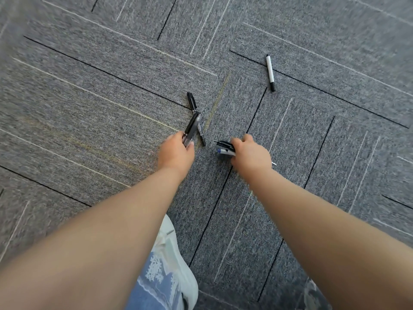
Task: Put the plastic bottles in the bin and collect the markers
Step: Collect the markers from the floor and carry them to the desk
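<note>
My left hand [176,153] is closed on a black marker [191,128] whose far end points away from me. Just beyond and beside it, two thin black markers lie on the grey carpet, one [191,101] farther out and one [201,136] close to my fingers. My right hand [250,154] grips a small bunch of markers [225,148], black and white-and-blue ones, with their ends sticking out to the left. A white marker with a black cap [270,72] lies alone on the carpet farther off to the right. No plastic bottles or bin are in view.
Grey carpet tiles [111,90] with black and white lines cover the floor. My leg in blue jeans [154,280] and a white shoe [176,253] stand below my arms at the bottom centre.
</note>
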A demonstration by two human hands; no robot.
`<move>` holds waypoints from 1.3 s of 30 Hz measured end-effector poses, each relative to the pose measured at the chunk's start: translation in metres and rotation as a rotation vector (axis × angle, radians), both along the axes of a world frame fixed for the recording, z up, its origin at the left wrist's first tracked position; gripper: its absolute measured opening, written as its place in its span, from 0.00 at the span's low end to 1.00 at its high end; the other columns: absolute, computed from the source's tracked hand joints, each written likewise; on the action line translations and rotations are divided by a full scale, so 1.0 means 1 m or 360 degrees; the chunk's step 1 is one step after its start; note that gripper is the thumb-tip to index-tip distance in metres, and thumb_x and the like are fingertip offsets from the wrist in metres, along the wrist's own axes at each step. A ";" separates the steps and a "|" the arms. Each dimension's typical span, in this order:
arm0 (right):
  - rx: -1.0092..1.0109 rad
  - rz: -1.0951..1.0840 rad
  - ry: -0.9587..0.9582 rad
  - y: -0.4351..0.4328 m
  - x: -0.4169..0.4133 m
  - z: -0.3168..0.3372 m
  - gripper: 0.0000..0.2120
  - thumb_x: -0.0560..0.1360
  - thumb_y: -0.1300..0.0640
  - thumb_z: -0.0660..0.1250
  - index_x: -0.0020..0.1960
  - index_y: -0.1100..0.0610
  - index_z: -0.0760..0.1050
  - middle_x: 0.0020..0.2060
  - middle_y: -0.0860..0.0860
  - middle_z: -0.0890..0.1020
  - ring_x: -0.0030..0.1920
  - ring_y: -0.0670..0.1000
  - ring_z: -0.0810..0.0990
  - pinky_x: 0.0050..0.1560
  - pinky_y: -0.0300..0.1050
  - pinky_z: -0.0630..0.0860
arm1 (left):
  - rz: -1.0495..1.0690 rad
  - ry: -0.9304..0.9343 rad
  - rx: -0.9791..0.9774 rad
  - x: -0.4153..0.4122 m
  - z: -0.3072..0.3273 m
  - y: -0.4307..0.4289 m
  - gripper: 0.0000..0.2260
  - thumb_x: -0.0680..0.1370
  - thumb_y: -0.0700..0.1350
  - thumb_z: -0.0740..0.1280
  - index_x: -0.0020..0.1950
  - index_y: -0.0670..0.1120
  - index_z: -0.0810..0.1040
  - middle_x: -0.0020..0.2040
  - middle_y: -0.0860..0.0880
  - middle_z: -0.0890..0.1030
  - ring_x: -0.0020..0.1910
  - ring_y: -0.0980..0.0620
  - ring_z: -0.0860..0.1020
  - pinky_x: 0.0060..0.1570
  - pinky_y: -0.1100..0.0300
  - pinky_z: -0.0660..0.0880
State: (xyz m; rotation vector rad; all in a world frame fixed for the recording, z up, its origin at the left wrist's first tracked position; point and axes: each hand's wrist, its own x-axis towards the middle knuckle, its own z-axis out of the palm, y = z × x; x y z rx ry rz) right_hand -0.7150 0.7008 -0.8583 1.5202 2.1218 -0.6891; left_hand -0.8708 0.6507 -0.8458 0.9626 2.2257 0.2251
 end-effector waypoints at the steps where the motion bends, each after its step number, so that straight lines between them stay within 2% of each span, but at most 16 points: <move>1: -0.0017 -0.0015 0.0034 0.001 0.002 -0.001 0.17 0.77 0.56 0.64 0.65 0.56 0.67 0.58 0.55 0.71 0.40 0.56 0.76 0.35 0.48 0.74 | 0.0016 -0.0021 0.0013 0.003 0.000 0.003 0.16 0.79 0.48 0.61 0.64 0.43 0.72 0.57 0.45 0.77 0.47 0.48 0.76 0.43 0.55 0.73; 4: -0.0027 -0.0163 0.0172 0.007 0.009 0.000 0.14 0.77 0.52 0.63 0.59 0.57 0.68 0.51 0.53 0.76 0.43 0.55 0.78 0.41 0.51 0.79 | 0.0056 -0.0062 0.0025 0.010 -0.002 0.013 0.15 0.78 0.49 0.63 0.61 0.43 0.73 0.54 0.48 0.76 0.45 0.49 0.73 0.42 0.57 0.70; 7: 0.0046 -0.0378 0.0307 0.021 0.014 -0.002 0.10 0.78 0.55 0.61 0.58 0.57 0.69 0.42 0.52 0.77 0.38 0.55 0.76 0.36 0.46 0.74 | 0.0222 -0.0112 0.0055 0.011 -0.008 0.026 0.10 0.77 0.50 0.65 0.52 0.46 0.74 0.51 0.46 0.78 0.42 0.47 0.74 0.39 0.57 0.69; 9: 0.0111 -0.0448 0.0369 0.033 0.015 -0.003 0.08 0.78 0.54 0.60 0.54 0.57 0.71 0.40 0.53 0.78 0.38 0.56 0.76 0.36 0.45 0.71 | 0.0300 -0.0079 0.0068 0.008 -0.012 0.038 0.12 0.76 0.52 0.66 0.52 0.45 0.74 0.51 0.45 0.79 0.41 0.47 0.74 0.37 0.57 0.68; 12: 0.0209 -0.0586 0.0400 0.061 0.015 -0.005 0.09 0.79 0.51 0.60 0.51 0.56 0.72 0.42 0.56 0.81 0.41 0.58 0.79 0.38 0.48 0.76 | 0.0351 0.0014 0.0037 0.002 -0.014 0.061 0.17 0.75 0.54 0.67 0.55 0.43 0.73 0.51 0.46 0.77 0.42 0.47 0.74 0.38 0.56 0.68; 15: 0.0253 -0.0838 0.0454 0.101 0.014 -0.006 0.09 0.79 0.55 0.60 0.57 0.56 0.72 0.44 0.57 0.82 0.42 0.60 0.80 0.43 0.56 0.80 | 0.0365 0.0067 -0.0043 -0.001 -0.018 0.079 0.19 0.74 0.55 0.68 0.55 0.43 0.72 0.48 0.47 0.76 0.43 0.46 0.74 0.39 0.54 0.71; 18: 0.0258 -0.0963 0.0451 0.138 0.014 -0.009 0.12 0.79 0.54 0.60 0.61 0.57 0.70 0.48 0.55 0.80 0.44 0.57 0.80 0.44 0.53 0.79 | 0.0338 0.0093 -0.0082 -0.001 -0.024 0.088 0.18 0.74 0.53 0.68 0.56 0.42 0.72 0.51 0.43 0.78 0.49 0.42 0.77 0.44 0.52 0.75; 20: 0.0266 -0.1036 0.0464 0.158 0.017 -0.012 0.14 0.78 0.51 0.62 0.60 0.57 0.69 0.50 0.53 0.79 0.46 0.55 0.78 0.46 0.53 0.78 | 0.0357 0.0065 -0.0066 -0.002 -0.025 0.092 0.14 0.76 0.49 0.66 0.55 0.41 0.73 0.47 0.43 0.77 0.45 0.42 0.76 0.40 0.54 0.71; 22: 0.0296 -0.1051 0.0439 0.174 0.020 -0.015 0.15 0.78 0.52 0.63 0.60 0.58 0.70 0.52 0.54 0.78 0.45 0.54 0.77 0.45 0.51 0.76 | 0.0377 0.0035 -0.0023 -0.003 -0.025 0.092 0.10 0.76 0.48 0.64 0.50 0.42 0.73 0.40 0.47 0.74 0.39 0.45 0.73 0.36 0.56 0.68; 24: 0.0283 -0.1003 0.0414 0.186 0.023 -0.017 0.14 0.77 0.53 0.64 0.60 0.59 0.71 0.53 0.55 0.78 0.46 0.55 0.77 0.44 0.51 0.75 | 0.0383 -0.0021 0.0040 -0.001 -0.026 0.091 0.08 0.76 0.48 0.63 0.46 0.44 0.73 0.37 0.48 0.74 0.34 0.47 0.73 0.30 0.57 0.69; 26: 0.0241 -0.0921 0.0400 0.194 0.021 -0.018 0.15 0.77 0.54 0.65 0.60 0.59 0.72 0.52 0.56 0.79 0.48 0.56 0.78 0.48 0.53 0.78 | 0.0343 -0.0045 0.0061 0.002 -0.028 0.090 0.07 0.76 0.48 0.62 0.46 0.45 0.73 0.35 0.48 0.75 0.32 0.48 0.73 0.28 0.58 0.69; 30: 0.0196 -0.0768 0.0374 0.184 0.012 -0.018 0.10 0.77 0.57 0.62 0.57 0.61 0.72 0.47 0.54 0.78 0.43 0.55 0.77 0.45 0.52 0.79 | 0.0417 -0.0056 0.0150 0.013 -0.029 0.089 0.09 0.76 0.48 0.62 0.51 0.44 0.72 0.34 0.52 0.71 0.35 0.46 0.73 0.35 0.55 0.71; 34: 0.0153 -0.0799 0.0452 0.140 0.017 -0.010 0.09 0.75 0.53 0.64 0.49 0.56 0.68 0.43 0.51 0.76 0.41 0.54 0.76 0.46 0.53 0.78 | 0.0639 -0.0249 0.0225 0.030 -0.019 0.082 0.13 0.77 0.45 0.63 0.60 0.45 0.66 0.41 0.53 0.75 0.39 0.47 0.80 0.41 0.50 0.79; 37: 0.0103 -0.0884 0.0512 0.102 0.033 -0.005 0.08 0.75 0.54 0.62 0.50 0.57 0.68 0.42 0.52 0.76 0.42 0.56 0.76 0.43 0.51 0.77 | 0.0670 -0.0400 0.0210 0.047 -0.014 0.065 0.10 0.79 0.43 0.60 0.59 0.45 0.65 0.41 0.54 0.75 0.36 0.52 0.82 0.42 0.50 0.81; 39: 0.0086 -0.0922 0.0545 0.077 0.048 -0.001 0.10 0.76 0.56 0.61 0.55 0.58 0.71 0.42 0.52 0.77 0.41 0.56 0.77 0.41 0.49 0.76 | 0.0616 -0.0452 0.0223 0.060 -0.011 0.050 0.06 0.80 0.44 0.59 0.56 0.46 0.65 0.43 0.50 0.78 0.34 0.54 0.81 0.40 0.52 0.81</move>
